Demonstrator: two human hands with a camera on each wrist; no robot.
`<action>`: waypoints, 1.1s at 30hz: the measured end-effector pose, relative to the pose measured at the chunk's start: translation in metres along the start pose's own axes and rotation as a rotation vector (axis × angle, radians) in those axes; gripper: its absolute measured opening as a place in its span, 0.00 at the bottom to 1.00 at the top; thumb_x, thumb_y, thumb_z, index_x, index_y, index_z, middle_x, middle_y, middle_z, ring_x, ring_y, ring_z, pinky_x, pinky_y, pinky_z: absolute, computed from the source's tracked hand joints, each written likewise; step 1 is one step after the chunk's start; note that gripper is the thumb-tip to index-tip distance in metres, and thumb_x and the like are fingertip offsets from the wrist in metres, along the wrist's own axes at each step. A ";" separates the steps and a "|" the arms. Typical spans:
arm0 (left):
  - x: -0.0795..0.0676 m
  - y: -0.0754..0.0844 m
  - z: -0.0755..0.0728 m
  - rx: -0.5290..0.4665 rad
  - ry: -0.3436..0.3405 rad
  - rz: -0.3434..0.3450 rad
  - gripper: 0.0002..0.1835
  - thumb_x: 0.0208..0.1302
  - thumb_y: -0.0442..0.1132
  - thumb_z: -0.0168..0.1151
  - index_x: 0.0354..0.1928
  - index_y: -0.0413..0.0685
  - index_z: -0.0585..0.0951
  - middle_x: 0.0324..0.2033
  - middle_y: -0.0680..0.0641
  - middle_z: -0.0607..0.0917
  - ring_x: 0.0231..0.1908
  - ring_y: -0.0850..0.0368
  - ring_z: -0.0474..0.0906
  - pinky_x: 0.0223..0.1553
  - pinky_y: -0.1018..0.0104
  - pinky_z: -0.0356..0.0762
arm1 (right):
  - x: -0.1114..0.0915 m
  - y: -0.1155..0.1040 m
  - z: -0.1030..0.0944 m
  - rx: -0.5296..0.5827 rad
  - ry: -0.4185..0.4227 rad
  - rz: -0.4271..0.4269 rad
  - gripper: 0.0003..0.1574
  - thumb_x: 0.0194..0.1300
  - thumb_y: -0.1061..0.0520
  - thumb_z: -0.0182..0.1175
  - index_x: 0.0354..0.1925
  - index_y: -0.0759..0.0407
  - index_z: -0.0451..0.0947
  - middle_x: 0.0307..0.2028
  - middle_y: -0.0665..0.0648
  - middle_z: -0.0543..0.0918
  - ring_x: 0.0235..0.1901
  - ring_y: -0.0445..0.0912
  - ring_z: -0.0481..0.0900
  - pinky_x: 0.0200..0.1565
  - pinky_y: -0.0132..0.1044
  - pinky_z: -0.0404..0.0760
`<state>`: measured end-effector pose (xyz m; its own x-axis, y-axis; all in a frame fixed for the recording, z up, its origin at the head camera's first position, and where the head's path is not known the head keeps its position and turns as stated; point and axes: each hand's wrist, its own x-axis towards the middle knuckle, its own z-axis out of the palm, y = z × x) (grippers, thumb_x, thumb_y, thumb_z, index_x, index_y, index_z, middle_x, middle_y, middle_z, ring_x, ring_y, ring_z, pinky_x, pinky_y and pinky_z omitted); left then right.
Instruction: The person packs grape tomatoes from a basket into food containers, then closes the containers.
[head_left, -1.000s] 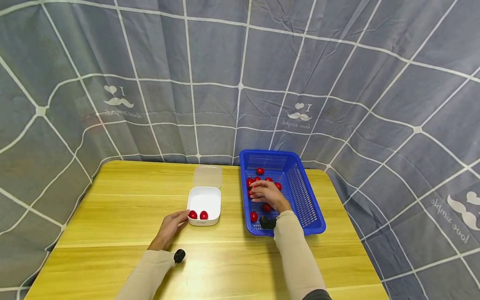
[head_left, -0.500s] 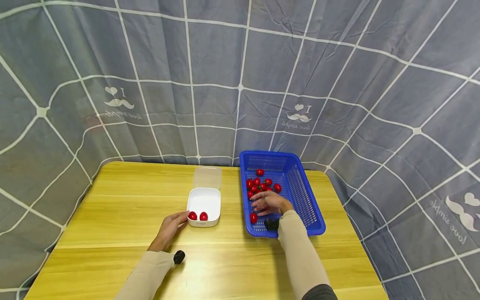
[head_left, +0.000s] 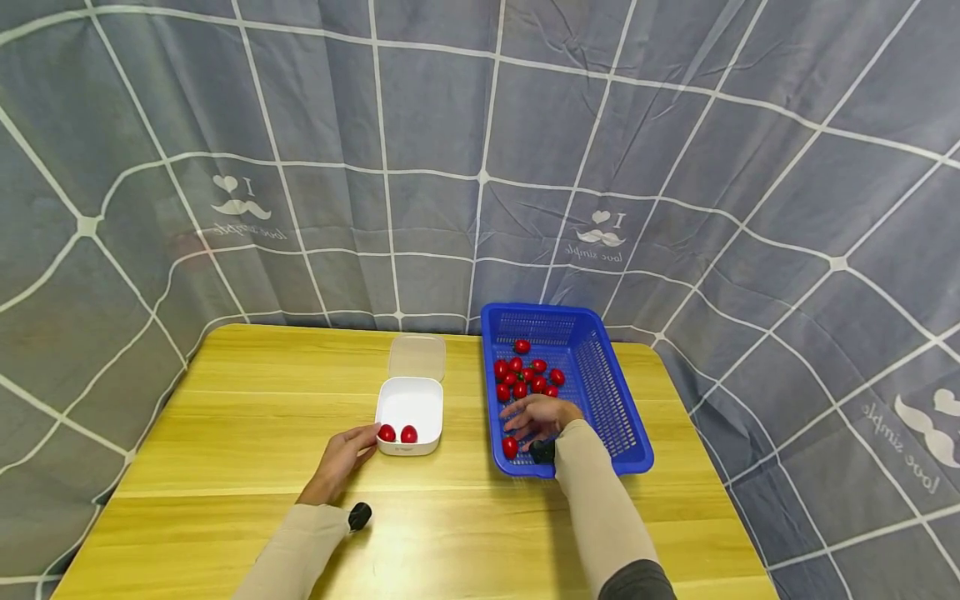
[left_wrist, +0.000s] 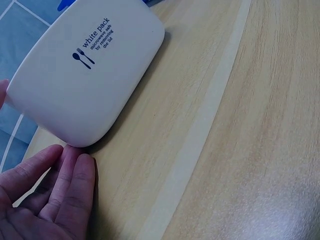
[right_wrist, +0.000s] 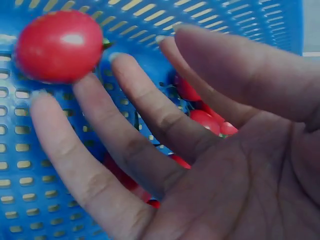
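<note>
A square white lunch box [head_left: 409,404] stands on the table with its lid [head_left: 417,357] folded back; a pair of cherry tomatoes [head_left: 408,434] lies at its front. My left hand [head_left: 342,460] touches the box's front left corner with fairly straight fingers [left_wrist: 75,187]. Inside the blue basket [head_left: 622,429], my right hand [head_left: 542,416] reaches down with spread, lightly bent fingers [right_wrist: 132,150] and holds nothing. A single cherry tomato [right_wrist: 60,46] lies at its fingertips in the right wrist view. Behind the hand, several more cherry tomatoes [head_left: 521,389] are grouped.
The wooden table [head_left: 285,392] carries both containers, with the basket to the right of the box. A grey checked curtain [head_left: 435,217] hangs behind and at the sides. Black wrist cameras [head_left: 360,516] stick out from both sleeves.
My right hand has moved towards the near end of the basket, uncovering the group of tomatoes behind it. The near tomato has shifted slightly towards me. My left hand stays at the box.
</note>
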<state>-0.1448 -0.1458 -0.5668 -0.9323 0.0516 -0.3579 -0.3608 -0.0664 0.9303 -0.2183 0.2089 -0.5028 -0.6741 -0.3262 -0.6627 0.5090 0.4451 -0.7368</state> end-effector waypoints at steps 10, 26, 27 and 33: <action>0.000 -0.002 -0.001 0.000 0.010 -0.012 0.30 0.73 0.45 0.53 0.64 0.24 0.65 0.64 0.30 0.67 0.62 0.45 0.66 0.63 0.62 0.71 | 0.005 0.006 0.004 -0.019 -0.136 0.089 0.14 0.65 0.71 0.54 0.49 0.72 0.75 0.40 0.64 0.84 0.27 0.49 0.81 0.42 0.51 0.87; 0.000 0.000 -0.002 0.006 0.011 -0.003 0.28 0.73 0.44 0.53 0.63 0.25 0.68 0.63 0.31 0.68 0.59 0.49 0.69 0.62 0.63 0.72 | 0.009 0.008 0.001 -0.071 -0.241 0.131 0.05 0.64 0.66 0.58 0.34 0.60 0.81 0.29 0.54 0.82 0.25 0.45 0.81 0.36 0.40 0.87; 0.000 -0.001 -0.002 0.007 0.009 -0.002 0.29 0.73 0.45 0.53 0.63 0.25 0.67 0.63 0.31 0.68 0.59 0.48 0.68 0.62 0.63 0.72 | 0.009 0.007 0.000 -0.071 -0.250 0.128 0.06 0.64 0.67 0.58 0.34 0.60 0.81 0.29 0.53 0.83 0.25 0.44 0.81 0.35 0.39 0.87; 0.001 -0.001 -0.002 0.006 0.000 0.002 0.30 0.73 0.45 0.53 0.64 0.24 0.66 0.64 0.31 0.67 0.62 0.46 0.66 0.62 0.63 0.71 | 0.007 0.004 0.000 -0.043 -0.328 0.087 0.09 0.63 0.71 0.55 0.32 0.60 0.78 0.26 0.52 0.84 0.22 0.41 0.79 0.29 0.34 0.85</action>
<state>-0.1453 -0.1481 -0.5684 -0.9332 0.0510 -0.3558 -0.3585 -0.0610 0.9315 -0.2209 0.2081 -0.5099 -0.4177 -0.5330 -0.7358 0.5294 0.5154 -0.6739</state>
